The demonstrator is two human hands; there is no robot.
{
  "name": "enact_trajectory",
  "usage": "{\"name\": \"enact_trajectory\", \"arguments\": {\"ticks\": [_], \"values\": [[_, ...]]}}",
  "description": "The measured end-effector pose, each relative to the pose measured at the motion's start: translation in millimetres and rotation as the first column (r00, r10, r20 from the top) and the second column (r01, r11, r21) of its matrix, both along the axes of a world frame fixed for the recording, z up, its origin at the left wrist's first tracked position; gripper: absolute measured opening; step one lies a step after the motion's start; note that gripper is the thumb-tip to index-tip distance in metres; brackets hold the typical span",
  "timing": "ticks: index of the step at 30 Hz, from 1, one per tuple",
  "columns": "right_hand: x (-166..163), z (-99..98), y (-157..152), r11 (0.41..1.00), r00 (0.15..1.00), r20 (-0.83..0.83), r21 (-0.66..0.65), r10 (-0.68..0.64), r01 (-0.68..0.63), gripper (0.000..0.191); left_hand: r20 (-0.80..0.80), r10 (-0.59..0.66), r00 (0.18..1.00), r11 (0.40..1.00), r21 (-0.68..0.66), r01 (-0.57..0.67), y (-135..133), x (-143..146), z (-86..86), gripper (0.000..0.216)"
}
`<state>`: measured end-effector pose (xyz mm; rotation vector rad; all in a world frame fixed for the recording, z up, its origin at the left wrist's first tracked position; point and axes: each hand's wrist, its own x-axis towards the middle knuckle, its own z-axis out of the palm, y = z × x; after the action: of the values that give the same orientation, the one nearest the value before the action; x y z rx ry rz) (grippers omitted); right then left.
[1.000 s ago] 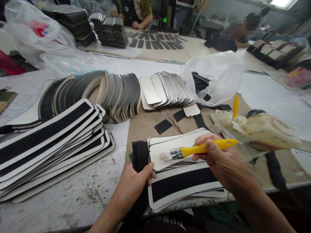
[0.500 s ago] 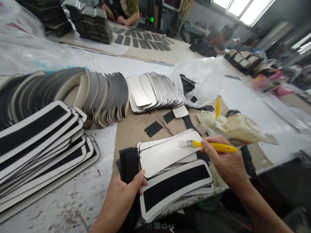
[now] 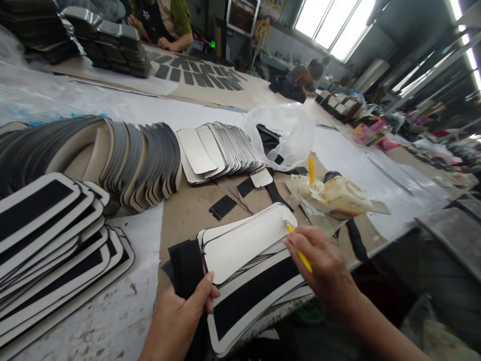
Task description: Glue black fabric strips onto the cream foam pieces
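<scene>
A yellow-handled brush (image 3: 303, 259) is gripped in my right hand (image 3: 321, 258), its bristles on the right end of a curved white panel (image 3: 244, 239). That panel lies atop a small stack of similar ones. My left hand (image 3: 182, 313) is closed around a bundle of black strips (image 3: 187, 268), its thumb by the panel's lower left corner. Just below, nearer me, a white-edged panel with a black strip on its middle (image 3: 257, 293) rests on others. Part of the bundle is hidden by my left hand.
White-edged panels (image 3: 35, 215) are piled at left, behind them a long row of curved grey pieces (image 3: 150, 160). White panels (image 3: 197, 150), a plastic bag (image 3: 296, 135) and a glue-smeared container (image 3: 343, 195) with another yellow handle stand farther back. Two people work beyond.
The brush has moved to the right end of the white panel and its handle now slants down toward me. My left hand keeps its hold. The whole view has turned to the right.
</scene>
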<state>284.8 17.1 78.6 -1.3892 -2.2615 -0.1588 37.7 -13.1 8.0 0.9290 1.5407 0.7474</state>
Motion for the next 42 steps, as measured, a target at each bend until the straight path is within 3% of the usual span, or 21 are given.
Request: {"name": "enact_trajectory", "arguments": {"ticks": [2, 4, 8, 11, 15, 20, 22, 26, 32, 38, 42], "values": [[-17, -3.8, -9, 0.994, 0.993, -0.097, -0.079, 0.063, -0.070, 0.013, 0.015, -0.015, 1.000, 1.000, 0.013, 0.015, 1, 0, 0.6, 0.049], [-35, -4.5, -15, 0.984, 0.948, -0.308, -0.129, 0.079, -0.124, 0.014, 0.029, -0.029, 0.999, 0.999, 0.021, 0.029, 2, 0, 2.2, 0.048], [-56, -4.1, -16, 0.946, 0.765, -0.641, -0.278, -0.055, -0.165, 0.012, 0.055, -0.029, 0.998, 0.999, 0.038, 0.027, 2, 0, 4.4, 0.044], [-48, -6.5, -10, 0.931, 0.755, -0.638, -0.349, -0.152, -0.108, 0.017, 0.104, -0.030, 0.994, 0.999, 0.047, 0.025, 1, 0, 3.9, 0.039], [-39, -5.0, -9, 0.962, 0.787, -0.592, -0.272, -0.176, 0.010, 0.015, 0.130, -0.022, 0.991, 0.998, 0.055, 0.015, 0, 0, 5.1, 0.036], [-49, -7.4, -10, 0.905, 0.708, -0.678, -0.404, -0.200, -0.131, 0.019, 0.109, -0.007, 0.994, 0.999, 0.049, 0.002, -2, 2, 6.4, 0.037], [-42, -11.6, -6, 0.926, 0.750, -0.636, -0.366, -0.181, -0.087, 0.017, 0.098, 0.004, 0.995, 0.999, 0.051, -0.010, -4, 2, 5.6, 0.037], [-2, -13.3, 4, 0.990, 0.878, -0.465, -0.131, -0.114, 0.059, 0.009, 0.070, 0.027, 0.997, 0.998, 0.047, -0.030, -4, 3, 4.3, 0.041], [35, -0.6, 4, 0.986, 0.978, -0.204, 0.150, -0.047, 0.079, 0.009, 0.044, 0.048, 0.998, 0.998, 0.044, -0.050, -4, 6, 4.5, 0.042], [35, 17.6, -5, 0.965, 0.996, -0.073, 0.254, -0.048, 0.065, 0.011, 0.089, 0.080, 0.993, 0.994, 0.061, -0.085, 1, 8, 14.2, 0.038], [25, 37.1, -8, 0.976, 0.984, -0.171, 0.220, 0.037, 0.002, 0.007, 0.059, 0.130, 0.990, 0.987, 0.092, -0.135, -6, -2, 29.2, 0.041]]}}
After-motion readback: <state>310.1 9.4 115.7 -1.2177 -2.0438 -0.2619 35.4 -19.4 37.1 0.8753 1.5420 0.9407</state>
